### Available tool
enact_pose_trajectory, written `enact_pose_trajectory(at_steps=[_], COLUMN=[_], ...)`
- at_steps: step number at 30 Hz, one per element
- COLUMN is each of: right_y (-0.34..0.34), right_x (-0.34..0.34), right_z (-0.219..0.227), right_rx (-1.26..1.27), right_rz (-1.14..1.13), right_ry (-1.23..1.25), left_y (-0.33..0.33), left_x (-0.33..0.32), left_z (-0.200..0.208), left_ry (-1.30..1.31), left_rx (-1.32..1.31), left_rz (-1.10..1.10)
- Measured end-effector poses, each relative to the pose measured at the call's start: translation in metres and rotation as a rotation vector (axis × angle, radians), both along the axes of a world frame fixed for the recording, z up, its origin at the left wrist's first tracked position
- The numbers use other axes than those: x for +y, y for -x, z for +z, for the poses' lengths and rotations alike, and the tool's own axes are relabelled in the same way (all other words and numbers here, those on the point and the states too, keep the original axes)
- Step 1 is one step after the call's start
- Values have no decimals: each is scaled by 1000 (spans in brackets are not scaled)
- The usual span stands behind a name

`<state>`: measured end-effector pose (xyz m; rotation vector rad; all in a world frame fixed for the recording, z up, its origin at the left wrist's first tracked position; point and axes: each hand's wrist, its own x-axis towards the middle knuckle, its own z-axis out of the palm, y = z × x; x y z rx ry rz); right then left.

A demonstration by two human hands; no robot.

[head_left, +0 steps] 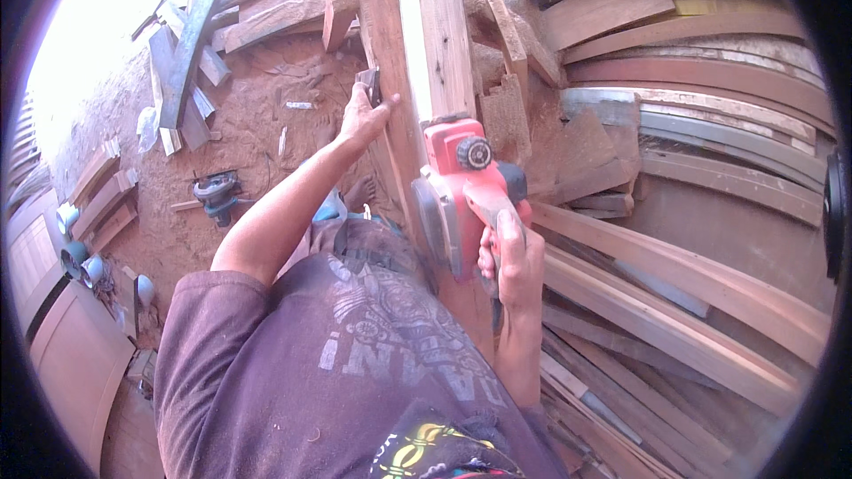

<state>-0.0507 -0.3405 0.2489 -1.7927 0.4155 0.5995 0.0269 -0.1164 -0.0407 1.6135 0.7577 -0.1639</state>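
A long wooden plank (435, 35) runs away from me up the middle of the view. A red electric planer (461, 182) sits on its near end. My right hand (510, 262) is wrapped around the planer's rear handle. My left hand (364, 115) is stretched forward and presses against the left side of the plank, fingers spread on the wood, next to a small dark object on its edge. My maroon shirt fills the lower middle of the view.
Stacked planks and curved timber pieces (710, 124) fill the right side. Offcuts (186, 62) lie at the upper left on the sawdust-covered floor (257, 115). Another power tool (216, 191) rests on the floor at left. Wooden door panels (71, 355) lie at lower left.
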Motion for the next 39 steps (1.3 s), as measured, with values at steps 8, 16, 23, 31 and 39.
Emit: enact_pose_trajectory(at_steps=[8,16,23,31,39], right_y=[-82,-169,-252,-364,-368], right_x=[45,99,149,219,221], right_z=[-5,-12,-17,-29,-23], right_rx=[-6,-71,-116,-235,-428], right_rz=[83,92,201,257,216], right_ry=[30,-12,-63,-98,-283], left_y=[3,3,3,2,4], left_x=[1,10,17,19,12], left_z=[-18,20,23,29,-1], left_ry=[4,63,129,14,-116], left_rx=[-34,69,124,151,104], left_rz=[3,-83,-145,-190,-138])
